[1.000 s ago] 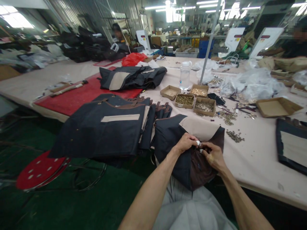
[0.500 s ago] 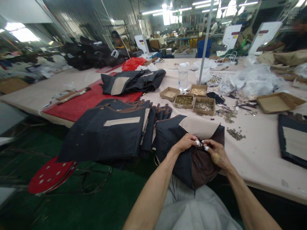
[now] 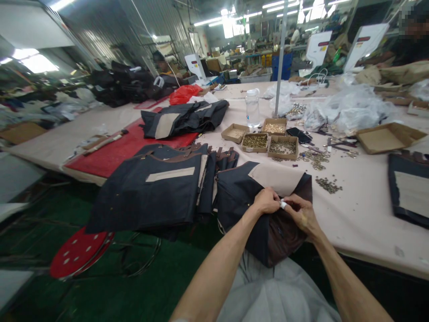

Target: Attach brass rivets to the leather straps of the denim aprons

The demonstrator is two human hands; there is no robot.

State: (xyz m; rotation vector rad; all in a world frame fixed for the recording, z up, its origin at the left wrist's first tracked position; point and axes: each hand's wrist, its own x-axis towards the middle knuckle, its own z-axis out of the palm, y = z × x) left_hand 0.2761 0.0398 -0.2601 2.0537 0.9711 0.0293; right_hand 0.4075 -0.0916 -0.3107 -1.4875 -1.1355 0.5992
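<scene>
A dark navy fabric bag piece (image 3: 234, 188) with a beige panel (image 3: 276, 176) and a brown section (image 3: 284, 237) hangs over the table edge in front of me. My left hand (image 3: 267, 201) is closed at the bag's middle, its fingertips pinched on the material. Opposite it, my right hand (image 3: 301, 212) is closed too, thumb and fingers pinching at the same spot, with white tape on a fingertip. The fingertips meet and cover whatever small piece lies between them.
Stacked navy bag pieces (image 3: 164, 192) lie to the left. Small cardboard boxes of metal fittings (image 3: 254, 142), a clear bottle (image 3: 252, 109), loose fittings (image 3: 328, 184) and a metal pole (image 3: 280, 62) stand beyond. A red stool (image 3: 80, 252) is at lower left.
My hands have drawn closer together, the left moving slightly right. The small metal ring visible between my fingertips before is now hidden. The view has shifted slightly.
</scene>
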